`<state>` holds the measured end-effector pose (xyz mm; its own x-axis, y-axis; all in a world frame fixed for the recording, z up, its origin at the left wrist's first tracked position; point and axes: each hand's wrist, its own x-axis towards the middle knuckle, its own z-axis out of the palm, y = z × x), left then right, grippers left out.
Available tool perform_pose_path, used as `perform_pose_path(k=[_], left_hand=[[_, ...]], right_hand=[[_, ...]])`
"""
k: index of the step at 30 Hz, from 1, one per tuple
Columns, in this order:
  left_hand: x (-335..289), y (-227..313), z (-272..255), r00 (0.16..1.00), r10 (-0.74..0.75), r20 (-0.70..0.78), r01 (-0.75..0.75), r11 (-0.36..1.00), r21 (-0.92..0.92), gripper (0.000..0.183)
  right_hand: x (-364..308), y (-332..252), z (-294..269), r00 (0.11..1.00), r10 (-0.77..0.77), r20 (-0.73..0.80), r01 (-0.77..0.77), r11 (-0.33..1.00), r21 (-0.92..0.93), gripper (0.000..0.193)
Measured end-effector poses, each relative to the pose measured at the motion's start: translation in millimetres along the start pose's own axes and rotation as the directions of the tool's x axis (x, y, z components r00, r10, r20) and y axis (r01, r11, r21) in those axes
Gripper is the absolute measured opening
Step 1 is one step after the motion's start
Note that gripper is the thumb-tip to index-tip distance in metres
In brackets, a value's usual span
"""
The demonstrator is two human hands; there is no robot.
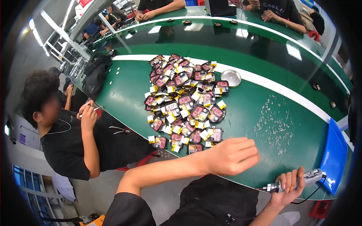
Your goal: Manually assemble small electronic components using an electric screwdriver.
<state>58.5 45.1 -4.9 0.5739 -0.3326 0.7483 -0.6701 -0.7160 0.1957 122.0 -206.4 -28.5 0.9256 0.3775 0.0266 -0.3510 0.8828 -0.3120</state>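
The person's right hand (289,184) is clamped round a driver (312,176) at the table's (241,109) near edge. The left hand (234,156) curls well apart; whether it grips anything cannot be told. Beyond lie loose screws (281,134) and piled devices (185,101).

Loose black short sleeve (129,210)

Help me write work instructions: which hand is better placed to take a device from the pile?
Probably the left hand: it is nearer the pile, though whether it holds anything is hidden. The right hand, farther off, grips an electric screwdriver.
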Motion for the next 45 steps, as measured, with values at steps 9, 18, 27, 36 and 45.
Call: perform_pose_path(k=[9,18,27,36,45], left_hand=[[3,69,5,0.944,-0.289,-0.158,0.217,0.906,-0.363,0.014],[-33,103,30,0.592,-0.806,0.029,0.433,0.287,-0.854,0.006],[-29,117,40,0.576,-0.802,0.158,0.271,0.005,-0.963,0.01],[-28,121,38,0.587,-0.784,0.201,0.267,-0.047,-0.963,0.02],[-24,115,38,0.642,-0.761,0.089,0.532,0.358,-0.767,0.015]], right_hand=[[-6,-3,5,0.998,-0.058,-0.001,0.058,0.997,-0.04,0.005],[-8,9,37,0.989,-0.035,0.144,0.023,0.996,0.084,0.008],[-21,16,60,0.987,-0.1,0.123,0.084,0.989,0.124,0.01],[-21,20,57,0.987,-0.092,0.132,0.09,0.996,0.019,0.009],[-23,15,54,0.977,-0.106,0.183,0.131,0.983,-0.13,0.011]])
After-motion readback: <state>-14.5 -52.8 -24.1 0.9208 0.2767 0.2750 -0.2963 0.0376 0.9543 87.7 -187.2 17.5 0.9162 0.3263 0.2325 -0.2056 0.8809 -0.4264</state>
